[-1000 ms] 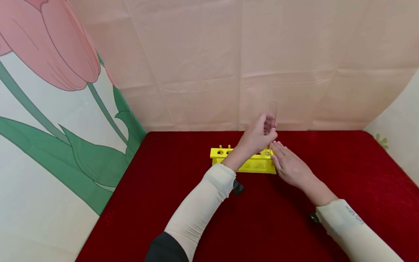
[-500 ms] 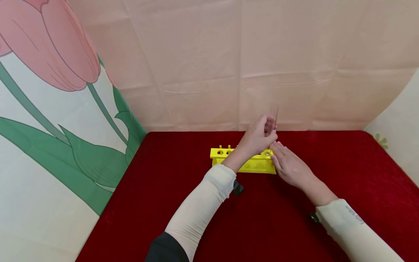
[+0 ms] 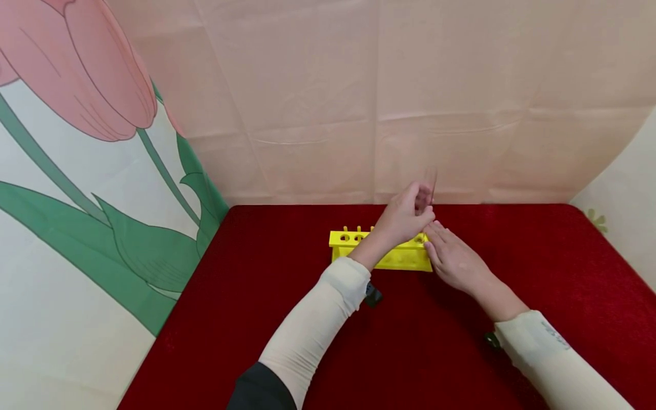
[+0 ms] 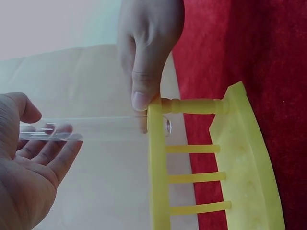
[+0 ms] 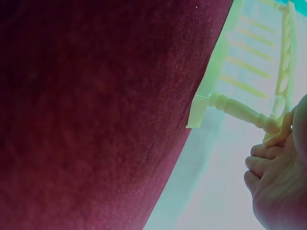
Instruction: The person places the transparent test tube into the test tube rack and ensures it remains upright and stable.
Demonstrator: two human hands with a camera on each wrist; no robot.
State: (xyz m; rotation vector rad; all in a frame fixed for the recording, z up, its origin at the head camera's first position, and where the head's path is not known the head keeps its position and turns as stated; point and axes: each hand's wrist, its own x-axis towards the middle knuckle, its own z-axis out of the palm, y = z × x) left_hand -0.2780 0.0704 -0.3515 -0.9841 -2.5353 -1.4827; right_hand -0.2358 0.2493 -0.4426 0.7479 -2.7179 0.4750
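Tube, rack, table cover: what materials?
Tube: clear, glossy, glass or clear plastic; see-through with bright highlights.
Rack: probably moulded plastic, satin; uniform yellow, smooth rounded posts.
Table cover: seems velvety fabric, matte; mottled red nap.

Before you stretches a deep red tabletop [image 3: 420, 364], and behind it you face a creased peach-beige backdrop [image 3: 307, 97]; to your left, a pale panel [image 3: 46, 341] carries a huge pink tulip [image 3: 102, 68] with green leaves [image 3: 148, 250], to your right a whitish surface [image 3: 635, 199]
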